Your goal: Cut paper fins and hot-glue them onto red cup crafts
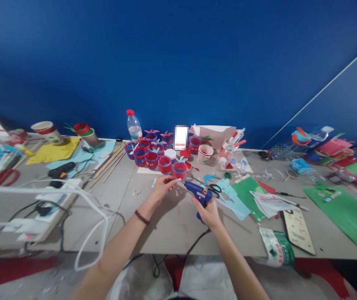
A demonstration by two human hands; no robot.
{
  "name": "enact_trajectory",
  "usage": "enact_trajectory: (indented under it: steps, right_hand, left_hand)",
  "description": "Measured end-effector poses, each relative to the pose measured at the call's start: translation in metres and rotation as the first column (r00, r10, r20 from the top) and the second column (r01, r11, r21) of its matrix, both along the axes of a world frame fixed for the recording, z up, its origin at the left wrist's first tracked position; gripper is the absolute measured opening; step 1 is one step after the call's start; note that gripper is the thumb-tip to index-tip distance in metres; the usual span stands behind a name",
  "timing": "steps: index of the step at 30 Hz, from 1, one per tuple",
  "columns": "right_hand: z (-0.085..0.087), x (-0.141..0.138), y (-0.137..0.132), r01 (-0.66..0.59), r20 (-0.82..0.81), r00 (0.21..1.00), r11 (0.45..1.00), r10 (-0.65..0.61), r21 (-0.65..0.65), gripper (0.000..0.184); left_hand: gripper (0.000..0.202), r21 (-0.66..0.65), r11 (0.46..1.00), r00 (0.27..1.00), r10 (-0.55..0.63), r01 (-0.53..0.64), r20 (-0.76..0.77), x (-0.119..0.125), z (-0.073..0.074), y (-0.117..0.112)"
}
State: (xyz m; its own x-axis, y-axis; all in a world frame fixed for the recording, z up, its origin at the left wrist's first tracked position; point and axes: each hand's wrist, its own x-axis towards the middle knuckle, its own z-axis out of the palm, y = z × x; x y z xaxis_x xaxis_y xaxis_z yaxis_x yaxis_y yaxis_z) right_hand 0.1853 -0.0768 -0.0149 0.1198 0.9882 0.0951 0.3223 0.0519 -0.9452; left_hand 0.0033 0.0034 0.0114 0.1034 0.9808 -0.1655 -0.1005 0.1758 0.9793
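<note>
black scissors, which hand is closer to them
Right. The right hand, gripping the blue glue gun, is just below the scissors; the left hand is farther to their left, past the gun's nozzle.

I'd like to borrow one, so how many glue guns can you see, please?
2: the blue glue gun in the right hand, and a black glue gun lying left on the table; clutter may hide others.

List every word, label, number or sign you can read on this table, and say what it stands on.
Nothing reads clearly.
Water bottle label: too small.
Green-and-white packet: print blurred.
Wooden board: markings too small.
Blue packet: blurred.
Pixelated patch: unreadable.
Glue gun in the right hand: no lettering visible.
</note>
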Motion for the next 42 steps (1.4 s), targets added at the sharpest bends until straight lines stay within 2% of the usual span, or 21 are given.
enact_trajectory:
  steps: [6,11,17,22,25,34,42]
  right_hand:
    - [-0.002,0.001,0.000,-0.006,0.127,0.992,1.000,0.002,0.029,0.028]
    - [-0.001,0.001,0.001,0.045,0.187,0.981,0.995,-0.060,0.085,0.027]
    - [0.004,0.000,0.002,0.104,0.098,0.989,0.994,-0.108,0.045,0.030]
    - [0.009,-0.001,0.001,0.063,-0.097,0.993,0.997,-0.066,-0.035,0.037]
    - [0.009,-0.002,0.001,0.039,-0.155,0.987,0.998,-0.047,-0.056,0.036]
    - [-0.001,0.000,0.002,0.020,-0.138,0.990,0.999,-0.026,-0.046,0.033]
    - [0.005,-0.001,0.002,0.024,-0.117,0.993,0.999,-0.030,-0.048,0.037]
  left_hand:
    - [0.033,0.055,0.998,0.999,0.002,0.001,-0.053,-0.001,-0.003,0.001]
    - [0.032,0.039,0.999,0.999,0.003,-0.001,-0.051,-0.001,0.003,-0.002]
    - [0.034,0.010,0.999,0.998,0.039,-0.038,-0.045,-0.001,0.006,-0.003]
    - [0.033,0.006,0.999,0.998,0.037,-0.036,-0.042,-0.001,0.002,-0.001]
    - [0.031,0.010,0.999,0.999,0.031,-0.031,-0.044,0.000,0.004,-0.001]
    - [0.031,0.010,0.999,0.999,0.032,-0.032,-0.024,0.001,0.001,-0.002]
    - [0.034,0.000,1.000,1.000,0.020,-0.020,-0.019,0.001,0.004,-0.002]
